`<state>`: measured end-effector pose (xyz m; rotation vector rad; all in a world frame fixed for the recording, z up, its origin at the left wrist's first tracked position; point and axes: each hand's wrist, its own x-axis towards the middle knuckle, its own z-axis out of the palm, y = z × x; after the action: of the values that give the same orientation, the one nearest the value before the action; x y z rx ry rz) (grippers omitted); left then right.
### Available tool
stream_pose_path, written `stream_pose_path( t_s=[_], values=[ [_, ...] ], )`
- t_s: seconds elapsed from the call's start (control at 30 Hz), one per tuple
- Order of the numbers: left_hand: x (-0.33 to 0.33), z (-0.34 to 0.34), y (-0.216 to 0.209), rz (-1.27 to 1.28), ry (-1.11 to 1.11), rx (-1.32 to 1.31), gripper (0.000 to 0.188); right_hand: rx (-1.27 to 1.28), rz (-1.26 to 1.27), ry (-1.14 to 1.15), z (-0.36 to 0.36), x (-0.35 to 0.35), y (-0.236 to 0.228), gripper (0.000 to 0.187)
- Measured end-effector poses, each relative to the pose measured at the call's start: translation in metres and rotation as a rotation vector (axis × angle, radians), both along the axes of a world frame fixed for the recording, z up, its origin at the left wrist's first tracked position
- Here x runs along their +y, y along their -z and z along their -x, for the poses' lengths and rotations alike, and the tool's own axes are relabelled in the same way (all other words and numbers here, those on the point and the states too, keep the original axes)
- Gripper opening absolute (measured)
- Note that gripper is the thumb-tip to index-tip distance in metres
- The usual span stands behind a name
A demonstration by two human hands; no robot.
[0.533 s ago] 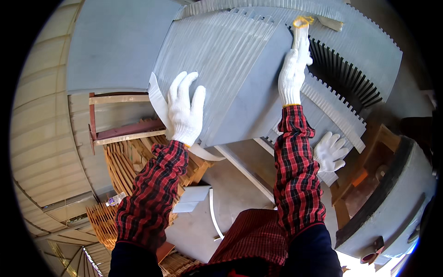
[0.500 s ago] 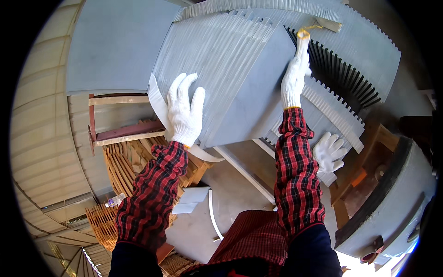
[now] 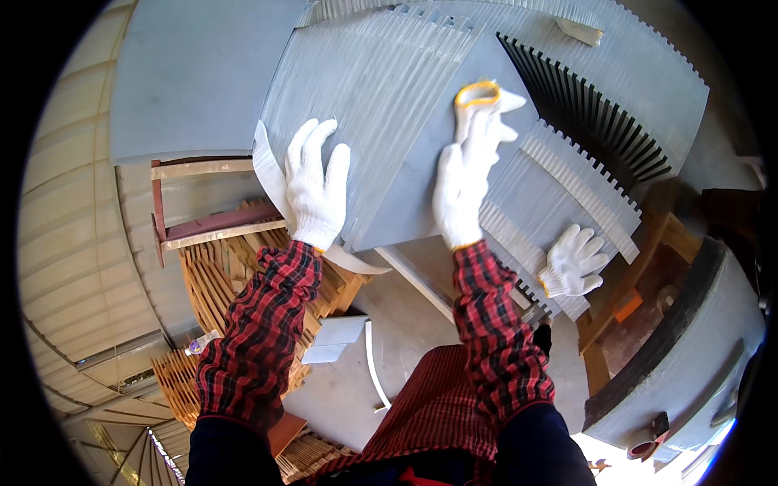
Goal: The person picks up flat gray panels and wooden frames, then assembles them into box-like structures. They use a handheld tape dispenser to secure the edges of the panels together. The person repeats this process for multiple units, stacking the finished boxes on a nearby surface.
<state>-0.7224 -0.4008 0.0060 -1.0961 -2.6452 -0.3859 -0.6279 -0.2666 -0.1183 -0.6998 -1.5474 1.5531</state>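
Note:
My left hand (image 3: 318,190), in a white knit glove, has its fingers stretched out over the left edge of a stack of thin grey sheets (image 3: 356,97). Beside its palm a pale curved strip (image 3: 271,166) hangs off the stack. In my right hand (image 3: 462,190), gloved the same way, is a loose white glove (image 3: 484,109), its yellow-trimmed cuff pointing away from me. That glove is over the flat grey side panel (image 3: 421,178). A second loose white glove (image 3: 574,261) lies spread on the slatted grey pieces to the right.
Slatted grey panels (image 3: 648,89) with dark gaps stand at the far right, a small pale block (image 3: 579,32) on top. Wooden slats (image 3: 235,283) are stacked lower left, near a wooden frame (image 3: 207,168). A large curved grey object (image 3: 689,348) stands at right.
My right hand has moved left and nearer, bringing the loose glove from the dark slats to over the grey side panel. My left hand stays almost in place on the stack.

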Motion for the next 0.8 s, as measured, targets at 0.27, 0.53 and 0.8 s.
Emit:
stream_pose_path(
  t_s=[0.27, 0.53, 0.8],
  values=[
    [0.008, 0.002, 0.005, 0.019, -0.012, 0.017, 0.035, -0.06, 0.335, -0.016, -0.024, -0.073, 0.038, 0.069],
    [0.007, 0.005, 0.002, 0.042, 0.005, 0.018, 0.036, -0.014, 0.041, 0.108, 0.033, 0.073, 0.08, 0.056],
    [0.017, 0.008, 0.005, 0.01, 0.016, -0.005, 0.036, 0.066, 0.491, -0.008, 0.031, 0.05, 0.201, 0.058]
  ],
)
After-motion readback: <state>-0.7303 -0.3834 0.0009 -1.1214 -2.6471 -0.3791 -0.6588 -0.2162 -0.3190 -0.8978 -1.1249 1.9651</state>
